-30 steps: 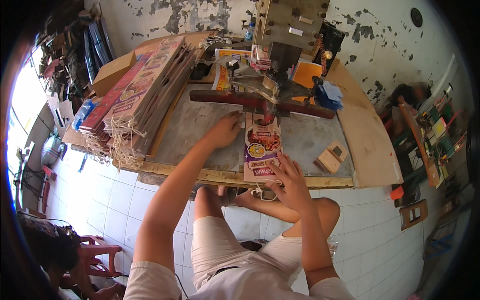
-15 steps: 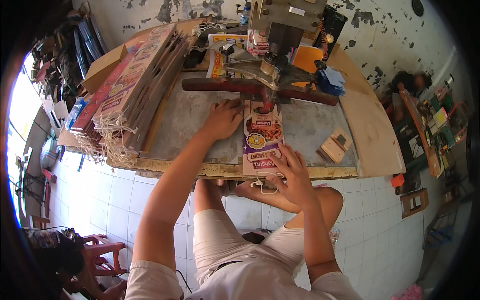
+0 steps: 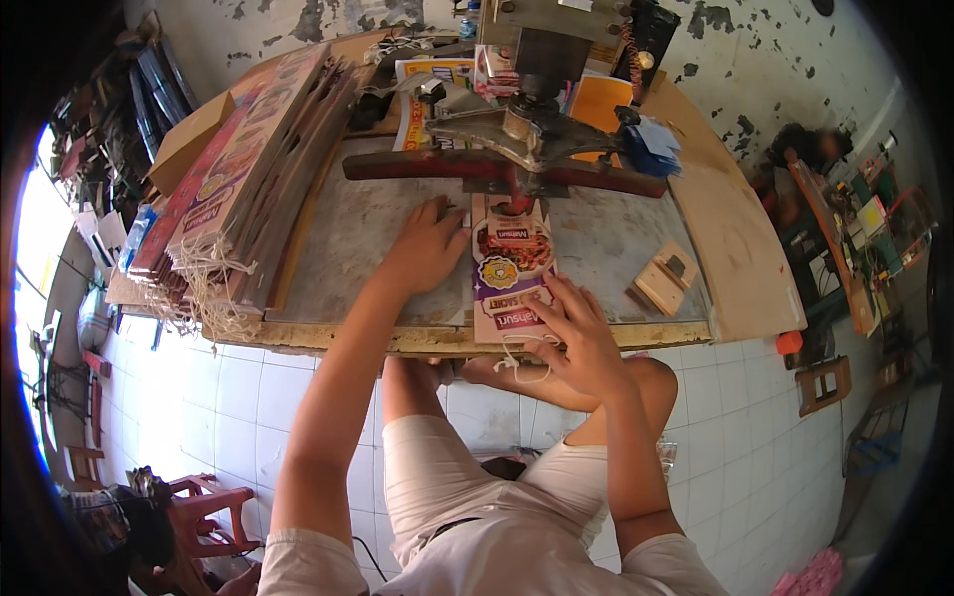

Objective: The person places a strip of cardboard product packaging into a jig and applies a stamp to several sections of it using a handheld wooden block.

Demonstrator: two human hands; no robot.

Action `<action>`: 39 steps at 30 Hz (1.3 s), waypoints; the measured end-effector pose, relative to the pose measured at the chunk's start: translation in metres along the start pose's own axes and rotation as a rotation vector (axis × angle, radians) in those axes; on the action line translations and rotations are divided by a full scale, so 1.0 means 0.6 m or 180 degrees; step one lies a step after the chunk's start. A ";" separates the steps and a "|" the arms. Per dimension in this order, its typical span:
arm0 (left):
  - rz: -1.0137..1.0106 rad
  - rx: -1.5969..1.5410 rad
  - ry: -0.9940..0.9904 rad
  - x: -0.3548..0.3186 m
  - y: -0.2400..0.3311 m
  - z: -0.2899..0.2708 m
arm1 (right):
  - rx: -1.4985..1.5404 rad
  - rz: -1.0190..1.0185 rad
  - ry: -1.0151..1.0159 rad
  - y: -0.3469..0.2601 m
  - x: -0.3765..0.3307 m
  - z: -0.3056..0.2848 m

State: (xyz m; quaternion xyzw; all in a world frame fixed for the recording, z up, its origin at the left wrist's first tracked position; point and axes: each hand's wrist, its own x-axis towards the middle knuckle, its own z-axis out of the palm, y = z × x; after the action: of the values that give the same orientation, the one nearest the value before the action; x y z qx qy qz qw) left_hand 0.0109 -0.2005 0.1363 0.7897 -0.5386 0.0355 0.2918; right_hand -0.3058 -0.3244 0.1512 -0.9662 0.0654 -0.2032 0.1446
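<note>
A long printed cardboard strip, with a food picture, a purple band and a white string loop at its near end, lies on the grey worktop. Its far end reaches under the red crossbar of a metal press. Flat fingers of my right hand rest on the strip's near right edge, thumb apart near the string. My left hand lies on the worktop just left of the strip, fingers loosely stretched toward the crossbar; nothing shows in it.
Stacked printed cardboard strips with strings fill the left of the table. A small wooden block sits at the right. Behind the press are an orange sheet and blue packets. A red stool stands at lower left.
The whole view has shifted slightly. My left hand has drawn back a little toward me, its fingers straighter. My right hand and the strip have stayed in place.
</note>
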 end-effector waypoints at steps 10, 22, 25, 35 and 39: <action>0.0423 -0.0253 0.0026 -0.144 0.129 -0.050 | 0.0010 -0.0015 0.0081 0.014 -0.003 0.008; 0.0526 -0.0182 0.0087 -0.144 0.125 -0.038 | -0.0115 0.0086 0.0060 0.006 -0.001 0.009; 0.0543 -0.0211 0.0116 -0.144 0.124 -0.038 | -0.0085 0.0102 0.0038 0.006 -0.004 0.006; 0.0531 -0.0228 0.0138 -0.144 0.125 -0.041 | -0.0053 0.0129 -0.0009 0.002 -0.003 0.002; 0.0506 -0.0243 0.0149 -0.145 0.126 -0.038 | -0.0044 0.0114 0.0025 0.003 -0.004 0.003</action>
State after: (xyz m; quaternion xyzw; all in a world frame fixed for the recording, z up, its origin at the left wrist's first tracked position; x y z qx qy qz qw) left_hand -0.0852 -0.1359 0.1548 0.7317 -0.5935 0.0563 0.3304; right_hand -0.3073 -0.3252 0.1486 -0.9650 0.0847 -0.2040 0.1413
